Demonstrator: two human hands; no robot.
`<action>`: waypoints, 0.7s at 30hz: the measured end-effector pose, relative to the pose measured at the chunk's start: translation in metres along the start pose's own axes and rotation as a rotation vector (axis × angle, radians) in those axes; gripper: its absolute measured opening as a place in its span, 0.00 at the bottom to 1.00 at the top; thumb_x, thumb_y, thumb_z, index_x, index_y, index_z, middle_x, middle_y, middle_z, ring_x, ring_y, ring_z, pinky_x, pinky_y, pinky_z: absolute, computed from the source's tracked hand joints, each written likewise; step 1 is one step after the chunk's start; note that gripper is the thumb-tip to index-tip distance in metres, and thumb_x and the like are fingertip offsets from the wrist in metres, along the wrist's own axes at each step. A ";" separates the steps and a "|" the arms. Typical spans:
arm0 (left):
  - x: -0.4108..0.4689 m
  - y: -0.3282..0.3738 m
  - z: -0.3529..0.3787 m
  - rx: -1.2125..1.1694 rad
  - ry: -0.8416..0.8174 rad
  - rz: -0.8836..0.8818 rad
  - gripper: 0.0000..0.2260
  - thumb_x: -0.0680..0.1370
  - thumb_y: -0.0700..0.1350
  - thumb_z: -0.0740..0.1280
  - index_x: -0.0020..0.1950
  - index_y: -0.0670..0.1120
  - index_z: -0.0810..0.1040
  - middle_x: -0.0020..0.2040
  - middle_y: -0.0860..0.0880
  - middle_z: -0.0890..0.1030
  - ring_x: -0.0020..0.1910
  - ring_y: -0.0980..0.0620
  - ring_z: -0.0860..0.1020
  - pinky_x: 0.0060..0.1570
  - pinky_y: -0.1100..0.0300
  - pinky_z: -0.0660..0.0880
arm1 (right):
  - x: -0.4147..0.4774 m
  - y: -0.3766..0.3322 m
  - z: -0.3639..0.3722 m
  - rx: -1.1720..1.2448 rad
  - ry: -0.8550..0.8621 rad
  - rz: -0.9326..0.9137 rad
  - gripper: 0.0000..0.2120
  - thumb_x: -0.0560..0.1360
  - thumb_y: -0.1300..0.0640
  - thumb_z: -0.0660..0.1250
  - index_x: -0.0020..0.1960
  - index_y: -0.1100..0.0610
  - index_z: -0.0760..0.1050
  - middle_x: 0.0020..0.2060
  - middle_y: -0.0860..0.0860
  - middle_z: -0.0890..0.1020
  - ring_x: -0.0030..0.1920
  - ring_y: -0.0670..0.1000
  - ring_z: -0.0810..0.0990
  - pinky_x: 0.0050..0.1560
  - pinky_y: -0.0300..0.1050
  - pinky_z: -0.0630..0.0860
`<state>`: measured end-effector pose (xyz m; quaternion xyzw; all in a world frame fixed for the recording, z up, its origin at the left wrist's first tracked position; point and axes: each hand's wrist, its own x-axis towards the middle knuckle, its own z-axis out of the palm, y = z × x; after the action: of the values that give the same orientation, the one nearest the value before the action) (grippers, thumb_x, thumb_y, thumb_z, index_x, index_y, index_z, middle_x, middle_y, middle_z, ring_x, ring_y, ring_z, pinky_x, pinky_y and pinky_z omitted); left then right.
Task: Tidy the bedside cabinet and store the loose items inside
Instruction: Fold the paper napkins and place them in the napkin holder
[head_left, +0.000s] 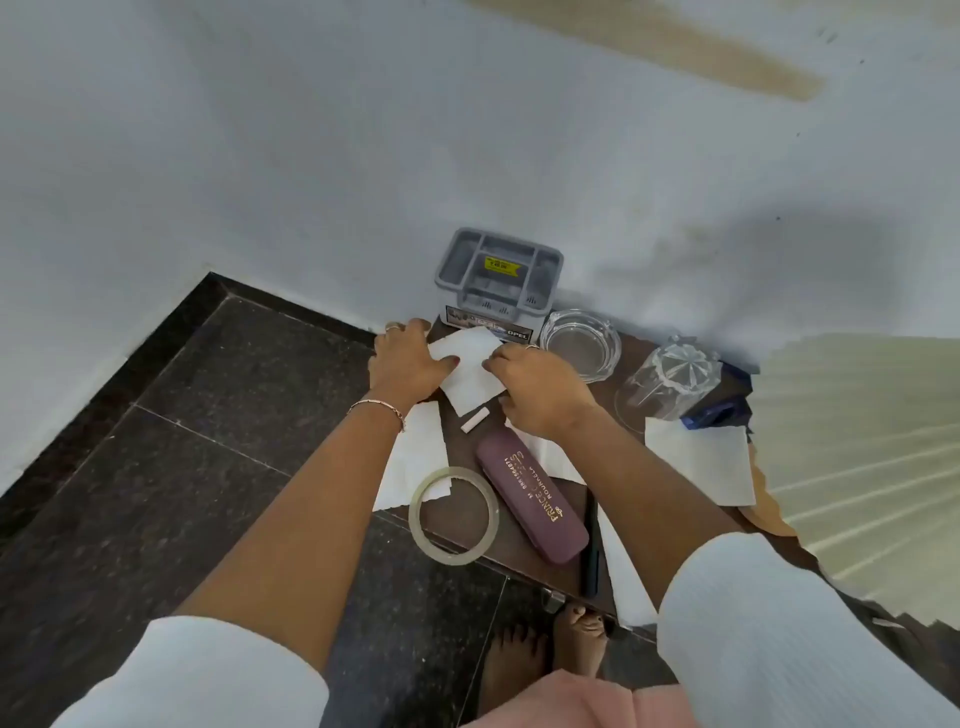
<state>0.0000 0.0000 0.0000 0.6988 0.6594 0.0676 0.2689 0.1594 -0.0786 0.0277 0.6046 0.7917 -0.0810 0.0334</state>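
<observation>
On the dark brown bedside cabinet top (613, 384) lies a folded white paper napkin (470, 382). My left hand (408, 364) presses flat on its left side, and my right hand (535, 389) pinches its right edge. In front of the napkin lie a small white chalk-like stick (475, 420), a maroon spectacle case (532, 501) and a clear tape roll (453, 513). More white paper sheets (415, 457) lie under these items, one (701, 457) at the right. A dark pen (591, 551) lies beside the case.
A grey plastic organiser (498, 270) stands at the back against the wall. A glass ashtray (581, 343), an overturned drinking glass (670, 384) and a dark blue box (722, 405) sit to the right. A cream striped bedcover (872, 441) borders the right; black stone floor (182, 441) lies to the left.
</observation>
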 end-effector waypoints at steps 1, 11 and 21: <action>0.002 -0.002 0.001 -0.040 0.007 -0.005 0.27 0.72 0.54 0.72 0.67 0.46 0.70 0.64 0.41 0.72 0.65 0.40 0.70 0.62 0.44 0.71 | 0.003 0.000 0.000 -0.014 -0.030 -0.011 0.20 0.73 0.58 0.63 0.65 0.58 0.72 0.59 0.53 0.76 0.57 0.56 0.77 0.56 0.51 0.76; 0.007 -0.016 0.003 -0.283 0.074 -0.114 0.20 0.70 0.52 0.76 0.55 0.45 0.75 0.46 0.49 0.79 0.46 0.50 0.77 0.50 0.55 0.76 | 0.019 -0.003 0.006 -0.138 0.001 -0.124 0.11 0.74 0.63 0.61 0.55 0.60 0.75 0.52 0.54 0.77 0.50 0.59 0.78 0.39 0.48 0.68; 0.007 -0.013 -0.005 -0.582 0.052 -0.150 0.06 0.73 0.45 0.73 0.45 0.46 0.76 0.45 0.48 0.80 0.44 0.51 0.77 0.46 0.59 0.73 | 0.025 -0.005 0.006 0.239 0.156 0.068 0.09 0.77 0.59 0.60 0.54 0.57 0.75 0.52 0.54 0.79 0.52 0.57 0.78 0.48 0.51 0.75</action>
<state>-0.0124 0.0074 -0.0036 0.5399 0.6687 0.2517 0.4449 0.1474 -0.0569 0.0180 0.6353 0.7556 -0.1260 -0.0978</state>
